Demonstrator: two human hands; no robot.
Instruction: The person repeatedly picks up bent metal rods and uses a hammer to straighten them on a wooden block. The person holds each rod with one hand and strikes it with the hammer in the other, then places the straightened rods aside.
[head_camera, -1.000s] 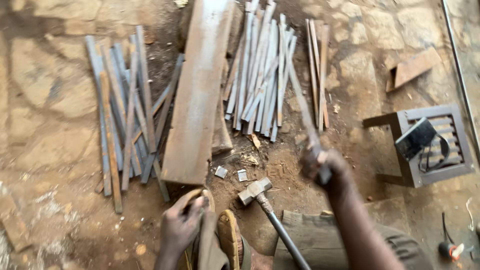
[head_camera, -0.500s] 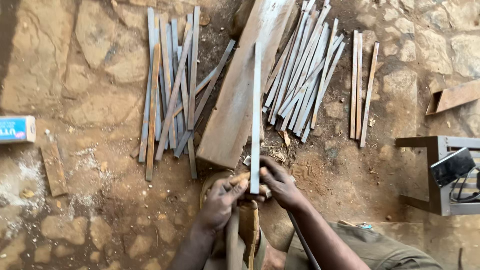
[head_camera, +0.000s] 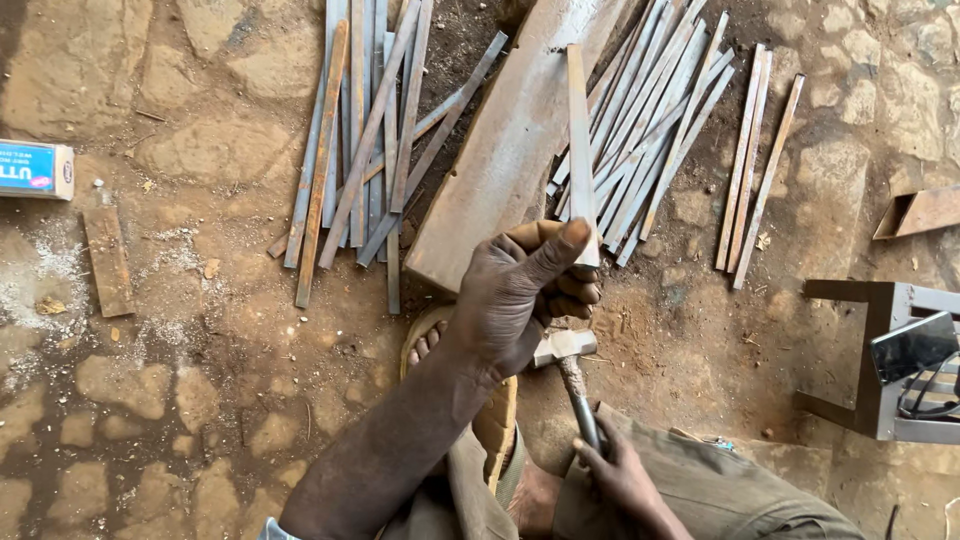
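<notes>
The person's left hand (head_camera: 520, 295) is closed around the lower end of a long flat grey metal strip (head_camera: 579, 140), thumb pressed up along its face, holding it upright so that it rises over the thick rusty steel slab (head_camera: 500, 170) lying on the dirt and stone ground (head_camera: 200, 380). The right hand (head_camera: 615, 475), lower in view by the olive trouser leg (head_camera: 720, 490), grips the handle of a steel-headed hammer (head_camera: 562, 345) whose head rests just beneath the left fist. A sandalled foot (head_camera: 440, 345) sits beside it. One loose heap of similar strips (head_camera: 365, 130) lies left of the slab, another (head_camera: 650, 130) right of it, with three separate strips (head_camera: 755, 165) further right. Judging by this, one strip is in hand with the hammer not raised, and many strips lie waiting.
</notes>
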